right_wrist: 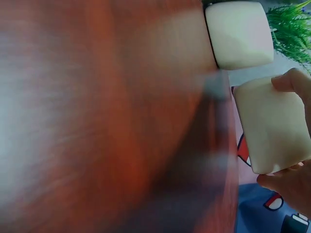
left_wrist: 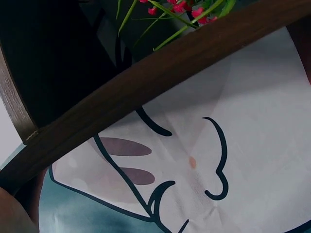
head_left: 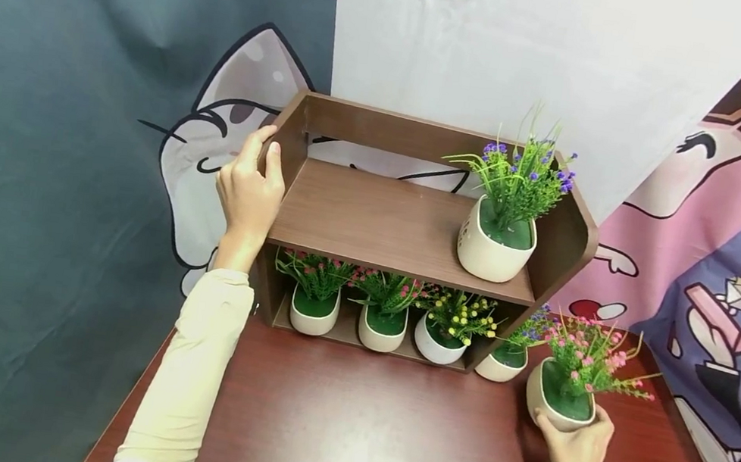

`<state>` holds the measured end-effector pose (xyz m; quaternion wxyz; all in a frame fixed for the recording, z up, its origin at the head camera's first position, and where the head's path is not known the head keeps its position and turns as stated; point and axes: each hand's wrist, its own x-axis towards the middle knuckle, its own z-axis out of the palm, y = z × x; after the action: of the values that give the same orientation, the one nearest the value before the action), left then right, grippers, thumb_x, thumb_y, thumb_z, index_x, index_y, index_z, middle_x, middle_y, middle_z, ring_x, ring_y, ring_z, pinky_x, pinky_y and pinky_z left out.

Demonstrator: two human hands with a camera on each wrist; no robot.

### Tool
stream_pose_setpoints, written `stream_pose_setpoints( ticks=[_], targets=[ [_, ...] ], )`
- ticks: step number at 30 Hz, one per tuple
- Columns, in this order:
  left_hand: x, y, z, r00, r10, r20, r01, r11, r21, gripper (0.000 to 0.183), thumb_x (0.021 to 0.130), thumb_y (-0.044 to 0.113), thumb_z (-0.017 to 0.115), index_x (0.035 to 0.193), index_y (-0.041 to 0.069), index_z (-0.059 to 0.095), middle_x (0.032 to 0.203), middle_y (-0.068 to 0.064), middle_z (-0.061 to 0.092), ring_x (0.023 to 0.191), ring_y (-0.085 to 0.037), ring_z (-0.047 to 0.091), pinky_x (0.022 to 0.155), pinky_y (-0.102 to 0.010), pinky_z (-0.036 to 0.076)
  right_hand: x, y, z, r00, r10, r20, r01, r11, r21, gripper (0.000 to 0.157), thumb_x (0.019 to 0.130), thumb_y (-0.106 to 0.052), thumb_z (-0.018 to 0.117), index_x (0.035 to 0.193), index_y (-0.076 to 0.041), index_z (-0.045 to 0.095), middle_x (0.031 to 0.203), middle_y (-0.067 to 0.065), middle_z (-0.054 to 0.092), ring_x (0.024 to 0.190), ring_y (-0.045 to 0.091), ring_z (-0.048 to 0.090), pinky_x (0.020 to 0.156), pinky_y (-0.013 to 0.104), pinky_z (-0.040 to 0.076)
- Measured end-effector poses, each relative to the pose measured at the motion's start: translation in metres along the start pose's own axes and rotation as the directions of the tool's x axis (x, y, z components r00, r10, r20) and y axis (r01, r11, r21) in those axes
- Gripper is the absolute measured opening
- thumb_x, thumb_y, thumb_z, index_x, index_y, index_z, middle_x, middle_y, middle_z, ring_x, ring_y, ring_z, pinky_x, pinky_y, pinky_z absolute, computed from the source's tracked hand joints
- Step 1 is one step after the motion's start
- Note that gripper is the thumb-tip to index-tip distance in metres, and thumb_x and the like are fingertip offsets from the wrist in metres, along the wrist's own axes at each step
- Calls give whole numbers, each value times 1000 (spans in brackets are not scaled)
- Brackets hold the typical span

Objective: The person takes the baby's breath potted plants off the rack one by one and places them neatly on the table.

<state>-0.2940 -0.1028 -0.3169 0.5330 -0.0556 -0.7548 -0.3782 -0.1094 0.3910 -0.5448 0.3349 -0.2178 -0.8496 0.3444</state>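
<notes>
My left hand grips the left side panel of a brown two-tier wooden shelf, thumb and fingers at its upper edge. At the right, my right hand holds a cream pot of pink artificial flowers by its lower part. The right wrist view shows that pot's smooth side between thumb and fingers; whether it touches the table is unclear. Just left of it, a cream pot with purple flowers stands beside the shelf. Another purple-flowered pot sits on the upper tier's right end.
On the lower tier stand two pots with reddish-pink flowers, the left pot and the middle pot, and a yellow-flowered pot. Beneath everything is a glossy red-brown table. A cartoon-printed cloth hangs behind.
</notes>
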Motion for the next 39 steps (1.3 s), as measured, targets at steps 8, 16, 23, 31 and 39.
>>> stream_pose_setpoints(
  ticks=[8,16,23,31,39],
  targets=[
    [1,-2,2,1000,17,-1,-17,1000,11,25,95,19,51,113,10,66,53,-13,52,43,-19,29,48,-34,23,33,8,21,998,-60,-6,60,998,-36,84,54,-7,82,120,17,36,112,33,35,106,41,27,82,47,25],
    [0,-3,6,1000,14,-4,-14,1000,-2,27,94,21,52,112,8,67,53,-12,51,42,-25,33,48,-36,23,42,15,30,1000,20,21,-19,999,-45,84,59,-11,82,122,17,34,116,34,31,108,42,27,84,48,26],
    [0,-4,3,1000,17,1,-17,1000,9,27,95,21,51,112,8,66,52,-13,51,42,-23,32,48,-35,23,47,17,38,998,-6,64,7,1000,-17,83,62,-12,81,122,18,33,115,34,31,108,43,29,88,49,25],
    [-1,-3,0,1000,-20,1,20,1000,18,24,94,17,53,112,11,67,56,-14,55,45,-15,28,50,-34,23,51,17,42,982,3,191,4,999,-38,86,67,-10,75,132,15,24,120,36,29,109,48,32,91,54,28],
    [1,-1,3,1000,-24,-4,24,1000,18,23,94,20,55,112,13,67,56,-13,55,47,-4,21,50,-33,22,49,13,42,975,11,223,-8,1000,-18,89,68,-9,74,135,13,21,124,37,27,110,50,33,91,56,27]
  ],
)
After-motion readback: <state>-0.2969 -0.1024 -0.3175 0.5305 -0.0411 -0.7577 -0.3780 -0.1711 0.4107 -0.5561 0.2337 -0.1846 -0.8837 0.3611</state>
